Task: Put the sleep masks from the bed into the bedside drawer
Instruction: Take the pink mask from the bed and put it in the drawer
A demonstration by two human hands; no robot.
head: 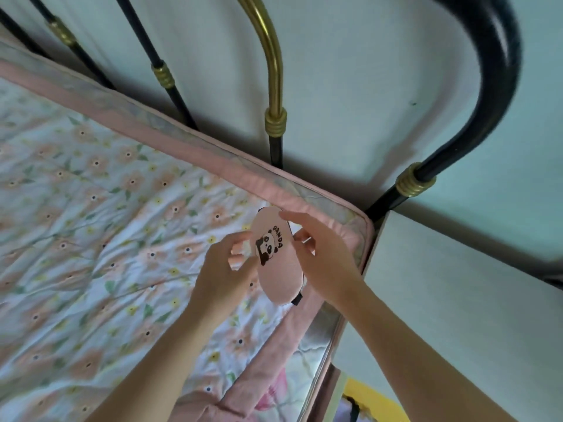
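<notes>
- From the head camera I saw a pink sleep mask [275, 263] held up between both hands, above the corner of the bed nearest the bedside cabinet [457, 300].
- The mask carried a black-and-white cartoon panda and the word "PANDA" in black capitals; I could read no other writing anywhere.
- The left hand [225, 269] gripped the mask's left edge, fingers curled behind it and thumb at the front.
- The right hand [323, 254] pinched the opposite edge, its forefinger laid over the top end of the mask.
- A black strap [297, 299] stuck out at the mask's lower end.
- Below the hands lay a floral quilt [91, 223] with a pink border.
- Behind stood a black and brass headboard [274, 86] against a pale wall.
- I could not make out a drawer on the white cabinet.
</notes>
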